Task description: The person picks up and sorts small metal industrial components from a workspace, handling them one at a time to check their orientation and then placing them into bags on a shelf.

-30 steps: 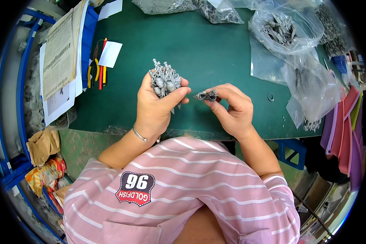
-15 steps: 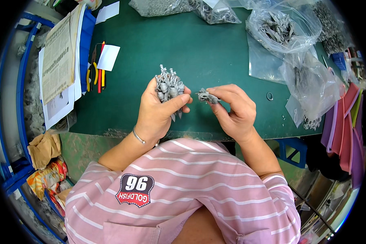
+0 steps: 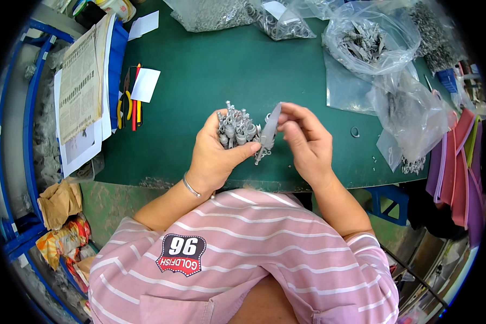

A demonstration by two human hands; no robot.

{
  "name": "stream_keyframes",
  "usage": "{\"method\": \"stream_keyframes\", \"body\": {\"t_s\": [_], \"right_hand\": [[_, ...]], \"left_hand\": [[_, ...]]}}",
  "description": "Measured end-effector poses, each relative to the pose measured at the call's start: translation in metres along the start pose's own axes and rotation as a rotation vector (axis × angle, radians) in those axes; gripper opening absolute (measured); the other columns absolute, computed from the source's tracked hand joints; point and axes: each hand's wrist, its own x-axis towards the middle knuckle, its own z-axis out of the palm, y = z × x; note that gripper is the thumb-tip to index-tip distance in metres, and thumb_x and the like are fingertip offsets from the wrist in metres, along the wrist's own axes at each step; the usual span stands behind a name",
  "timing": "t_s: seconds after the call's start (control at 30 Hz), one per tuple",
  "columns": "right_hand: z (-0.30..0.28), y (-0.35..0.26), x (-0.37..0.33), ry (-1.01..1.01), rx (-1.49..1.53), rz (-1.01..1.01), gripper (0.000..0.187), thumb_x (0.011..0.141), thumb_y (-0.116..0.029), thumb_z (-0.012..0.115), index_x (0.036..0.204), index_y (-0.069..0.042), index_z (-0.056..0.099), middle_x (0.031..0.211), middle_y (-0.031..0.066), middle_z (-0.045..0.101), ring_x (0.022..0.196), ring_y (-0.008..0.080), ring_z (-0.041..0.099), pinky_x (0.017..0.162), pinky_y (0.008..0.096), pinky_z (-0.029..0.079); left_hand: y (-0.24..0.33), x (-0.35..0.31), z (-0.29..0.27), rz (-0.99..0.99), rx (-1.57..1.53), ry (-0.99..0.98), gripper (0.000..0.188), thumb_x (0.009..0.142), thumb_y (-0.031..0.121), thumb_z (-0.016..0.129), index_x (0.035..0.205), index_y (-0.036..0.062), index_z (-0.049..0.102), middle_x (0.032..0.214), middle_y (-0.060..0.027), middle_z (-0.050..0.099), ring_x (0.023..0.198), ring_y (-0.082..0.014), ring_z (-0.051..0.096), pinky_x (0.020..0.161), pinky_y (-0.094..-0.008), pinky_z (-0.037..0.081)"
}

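My left hand (image 3: 217, 148) is closed round a bunch of small grey metal dagger-shaped pieces (image 3: 233, 128), their ornate ends pointing up and away from me. Beside the bunch, a single grey dagger-shaped piece (image 3: 268, 132) stands tilted, its smooth pointed blade upward and its ornate end low. The tip of my left thumb meets this piece near its lower part. My right hand (image 3: 310, 140) pinches it near the blade's point, thumb and fingers bent. The palm side of the left hand and most of the bunched blades are hidden.
Across the green table (image 3: 200, 70), a clear bag of grey pieces (image 3: 364, 43) lies at the far right. More filled bags (image 3: 210, 13) line the far edge. Yellow-handled pliers (image 3: 125, 102), a red pen-like tool (image 3: 134, 114) and papers lie left. A small ring (image 3: 355, 132) rests right.
My right hand has come slightly left, bringing its piece against the bunch; the piece now stands blade upward. My left hand has shifted slightly right, and its bunch has turned.
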Motion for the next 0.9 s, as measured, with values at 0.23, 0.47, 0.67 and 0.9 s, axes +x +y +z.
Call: {"method": "stream_keyframes", "body": {"t_s": [0.23, 0.47, 0.67, 0.9], "right_hand": [[0.000, -0.010, 0.012, 0.020, -0.446, -0.772, 0.031, 0.056, -0.002, 0.067, 0.088, -0.003, 0.067, 0.091, 0.0098, 0.061, 0.077, 0.0270, 0.060, 0.065, 0.0347, 0.050], [-0.026, -0.015, 0.014, -0.119, -0.369, -0.545, 0.018, 0.067, 0.007, 0.061, 0.084, -0.001, 0.063, 0.096, 0.0120, 0.061, 0.085, 0.0268, 0.060, 0.073, 0.0331, 0.050], [-0.096, -0.007, 0.005, 0.351, -0.103, -0.079, 0.013, 0.082, 0.007, 0.054, 0.088, 0.000, 0.064, 0.090, 0.0080, 0.061, 0.084, 0.0123, 0.058, 0.071, 0.0224, 0.046], [-0.171, -0.021, 0.031, 0.590, 0.087, 0.149, 0.038, 0.083, -0.001, 0.059, 0.118, 0.005, 0.045, 0.104, 0.0121, 0.054, 0.086, 0.0165, 0.058, 0.068, 0.0263, 0.052]], "left_hand": [[0.000, 0.010, -0.001, -0.279, -0.389, 0.009, 0.026, 0.084, 0.009, 0.064, 0.104, 0.0038, 0.049, 0.097, -0.0081, 0.060, 0.085, -0.0146, 0.061, 0.071, -0.0294, 0.053], [0.002, 0.026, 0.004, -0.416, -0.388, -0.017, 0.030, 0.081, 0.008, 0.066, 0.106, 0.0061, 0.050, 0.093, -0.0052, 0.058, 0.081, -0.0162, 0.059, 0.066, -0.0310, 0.053], [0.033, 0.081, 0.083, -0.308, -0.260, -0.214, 0.026, 0.083, 0.008, 0.063, 0.106, 0.0039, 0.052, 0.092, -0.0077, 0.059, 0.082, -0.0180, 0.061, 0.070, -0.0328, 0.053], [0.064, 0.180, 0.194, 0.100, 0.316, -0.326, 0.039, 0.081, 0.019, 0.064, 0.104, -0.0105, 0.052, 0.101, -0.0167, 0.060, 0.093, -0.0267, 0.059, 0.083, -0.0370, 0.048]]}}
